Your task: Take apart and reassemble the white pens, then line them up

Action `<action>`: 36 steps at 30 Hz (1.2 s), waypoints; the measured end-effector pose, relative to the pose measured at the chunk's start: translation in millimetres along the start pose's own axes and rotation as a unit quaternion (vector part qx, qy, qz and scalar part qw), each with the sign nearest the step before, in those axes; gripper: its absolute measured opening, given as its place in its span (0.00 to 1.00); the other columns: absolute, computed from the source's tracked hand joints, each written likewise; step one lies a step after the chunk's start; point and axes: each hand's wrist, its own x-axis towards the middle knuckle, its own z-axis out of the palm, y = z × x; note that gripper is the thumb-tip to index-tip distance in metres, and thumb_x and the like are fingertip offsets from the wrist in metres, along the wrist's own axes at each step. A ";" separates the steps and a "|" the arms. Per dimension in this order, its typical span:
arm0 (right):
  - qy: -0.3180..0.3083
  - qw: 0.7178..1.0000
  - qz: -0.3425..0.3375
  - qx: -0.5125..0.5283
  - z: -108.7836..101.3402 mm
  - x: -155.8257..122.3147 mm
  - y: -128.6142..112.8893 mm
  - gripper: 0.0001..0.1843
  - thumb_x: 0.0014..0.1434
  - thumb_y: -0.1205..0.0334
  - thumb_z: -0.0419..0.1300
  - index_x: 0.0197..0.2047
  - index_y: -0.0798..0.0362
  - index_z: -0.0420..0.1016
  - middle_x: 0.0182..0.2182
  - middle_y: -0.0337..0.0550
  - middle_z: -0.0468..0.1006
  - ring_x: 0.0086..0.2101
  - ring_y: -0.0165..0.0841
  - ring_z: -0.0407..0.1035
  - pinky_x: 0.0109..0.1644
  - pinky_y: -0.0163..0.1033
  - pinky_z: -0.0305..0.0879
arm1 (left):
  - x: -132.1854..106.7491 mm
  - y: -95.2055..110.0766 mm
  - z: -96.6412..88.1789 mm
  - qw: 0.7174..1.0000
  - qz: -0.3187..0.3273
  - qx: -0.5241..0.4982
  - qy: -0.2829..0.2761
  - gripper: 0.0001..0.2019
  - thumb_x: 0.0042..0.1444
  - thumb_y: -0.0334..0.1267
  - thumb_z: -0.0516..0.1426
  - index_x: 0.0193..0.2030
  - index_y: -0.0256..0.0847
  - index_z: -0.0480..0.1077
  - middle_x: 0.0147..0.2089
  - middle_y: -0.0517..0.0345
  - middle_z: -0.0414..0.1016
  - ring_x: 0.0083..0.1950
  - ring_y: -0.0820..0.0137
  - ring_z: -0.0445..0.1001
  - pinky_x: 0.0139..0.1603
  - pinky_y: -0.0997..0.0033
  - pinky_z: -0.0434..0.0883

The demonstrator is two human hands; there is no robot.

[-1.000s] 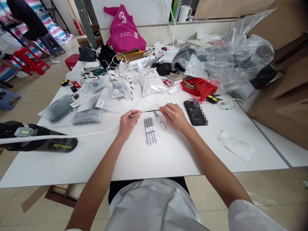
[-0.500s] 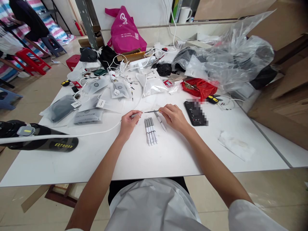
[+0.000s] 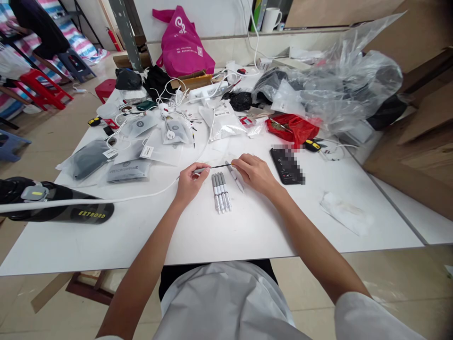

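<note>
Over the middle of the white table (image 3: 244,236), my left hand (image 3: 189,183) pinches a grey pen barrel (image 3: 200,170) and my right hand (image 3: 252,173) pinches the right end of a thin dark rod (image 3: 220,165), perhaps an ink refill, a level hold that suits keeping both pieces in line. Four grey-and-white pens (image 3: 221,192) lie side by side on the near side, and a single pen (image 3: 235,178) slants by my right fingers, leaving my hands room.

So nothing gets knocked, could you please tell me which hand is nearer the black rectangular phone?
Right. The right hand is just left of the black rectangular phone, with a small gap between; the left hand is farther left, beyond the right hand.
</note>
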 end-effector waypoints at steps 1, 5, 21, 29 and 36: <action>0.000 1.000 -0.002 -0.003 0.2 -0.2 0.3 0.15 0.79 0.60 0.48 0.52 0.49 0.77 0.41 0.49 0.79 0.39 0.39 0.70 0.43 0.44 0.62 | 0.2 -0.4 -0.3 1.000 0.004 0.006 0.001 0.11 0.63 0.46 0.65 0.43 0.42 0.82 0.49 0.52 0.84 0.49 0.65 0.78 0.44 0.69 0.70; 0.001 1.000 -0.004 -0.007 0.8 -0.3 0.6 0.14 0.79 0.60 0.49 0.52 0.49 0.77 0.41 0.49 0.79 0.39 0.39 0.70 0.43 0.44 0.62 | 0.7 -1.8 -0.8 1.000 0.009 0.018 0.003 0.11 0.63 0.46 0.65 0.44 0.42 0.82 0.49 0.52 0.84 0.51 0.64 0.79 0.47 0.68 0.71; -0.033 0.994 -0.015 0.099 7.8 -1.1 -23.3 0.16 0.80 0.55 0.49 0.59 0.51 0.73 0.45 0.51 0.80 0.41 0.38 0.75 0.43 0.42 0.69 | -2.4 -8.1 3.3 0.993 0.066 0.065 -0.073 0.11 0.63 0.47 0.66 0.48 0.45 0.83 0.48 0.53 0.84 0.48 0.65 0.80 0.43 0.68 0.73; -0.035 0.988 0.021 0.150 8.2 -2.4 -19.5 0.11 0.79 0.56 0.51 0.54 0.51 0.69 0.46 0.52 0.79 0.39 0.39 0.73 0.42 0.43 0.68 | -2.2 -3.8 1.8 0.995 0.055 0.064 -0.057 0.07 0.62 0.42 0.65 0.42 0.42 0.81 0.42 0.56 0.82 0.42 0.67 0.78 0.41 0.69 0.72; -0.014 0.997 -0.038 0.060 6.1 0.7 -11.8 0.13 0.79 0.59 0.49 0.52 0.52 0.74 0.45 0.53 0.80 0.41 0.40 0.72 0.46 0.45 0.67 | -1.5 -4.2 2.1 0.996 0.040 0.062 -0.040 0.07 0.61 0.42 0.65 0.41 0.41 0.81 0.42 0.56 0.82 0.41 0.68 0.77 0.41 0.70 0.72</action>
